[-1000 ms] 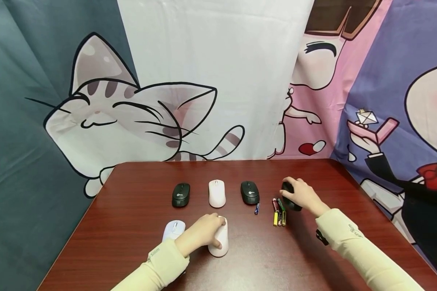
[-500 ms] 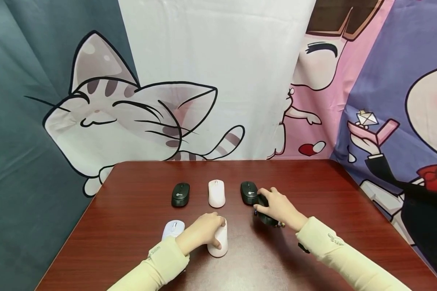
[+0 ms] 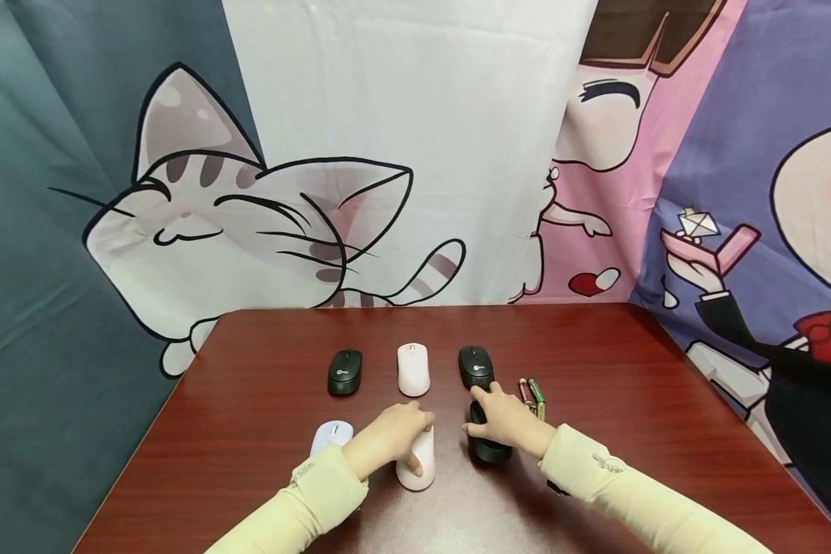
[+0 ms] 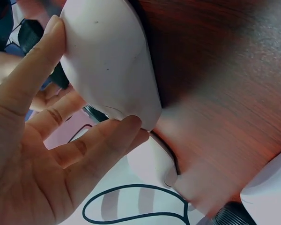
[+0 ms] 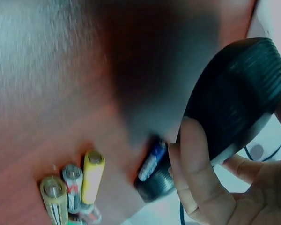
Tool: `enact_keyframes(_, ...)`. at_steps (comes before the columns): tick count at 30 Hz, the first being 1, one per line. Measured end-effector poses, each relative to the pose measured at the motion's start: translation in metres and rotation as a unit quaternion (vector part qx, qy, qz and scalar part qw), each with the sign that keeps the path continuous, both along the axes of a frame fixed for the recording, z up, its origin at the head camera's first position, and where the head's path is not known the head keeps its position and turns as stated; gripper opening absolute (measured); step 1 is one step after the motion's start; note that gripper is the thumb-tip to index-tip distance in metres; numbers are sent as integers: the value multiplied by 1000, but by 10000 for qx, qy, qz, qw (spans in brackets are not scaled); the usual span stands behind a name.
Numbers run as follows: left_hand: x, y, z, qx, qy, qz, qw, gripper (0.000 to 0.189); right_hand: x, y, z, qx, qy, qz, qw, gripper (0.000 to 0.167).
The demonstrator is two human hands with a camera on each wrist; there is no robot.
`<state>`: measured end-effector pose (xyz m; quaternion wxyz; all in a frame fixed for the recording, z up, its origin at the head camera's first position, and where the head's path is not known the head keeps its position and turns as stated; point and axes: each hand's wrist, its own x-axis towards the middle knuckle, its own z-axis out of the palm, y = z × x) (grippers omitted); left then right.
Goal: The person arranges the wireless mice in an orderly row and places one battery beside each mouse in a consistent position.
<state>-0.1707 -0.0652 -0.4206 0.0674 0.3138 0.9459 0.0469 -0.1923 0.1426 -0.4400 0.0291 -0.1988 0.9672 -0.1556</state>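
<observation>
Two hands each grip a computer mouse, thumb on one side and fingers on the other, spread no wider than the mouse between them. The left hand holds the near white mouse, the landmark for what follows. To its right, the right hand holds a held black mouse; I cannot tell from the head view whether this touches the table. Just left of the near white mouse is a pale mouse, partly hidden by the left sleeve. Straight beyond the near white mouse lies the far white mouse. Beyond it to the left sits one black mouse, and beyond it to the right another black mouse. Farther right of the near white mouse, past the right hand, several small batteries lie together, among them a yellow battery. A blue battery lies apart from that cluster. Beyond everything hangs a cartoon backdrop.
</observation>
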Motion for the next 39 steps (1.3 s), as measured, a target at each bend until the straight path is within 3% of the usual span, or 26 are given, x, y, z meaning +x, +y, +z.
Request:
enact_keyframes(5,0,1,-2,-20,7,82,10000,54,4,-4,-8,155,92,181,9997,54)
enact_keyframes(12,-1,0,-2,-58,-1,70,10000,54,9,-13,-11,383,-197,-104,9990,55)
enact_keyframes(20,-1,0,-2,-77,49,13,10000,52,12,-15,-16,411,-207,-251,9986,58)
enact_keyframes(29,-1,0,-1,-30,-19,19,10000,52,13,-16,-14,533,-213,-326,9978,54)
enact_keyframes(39,-2,1,-5,-52,17,-4,10000,53,15,-19,-12,1117,-135,-280,9933,56)
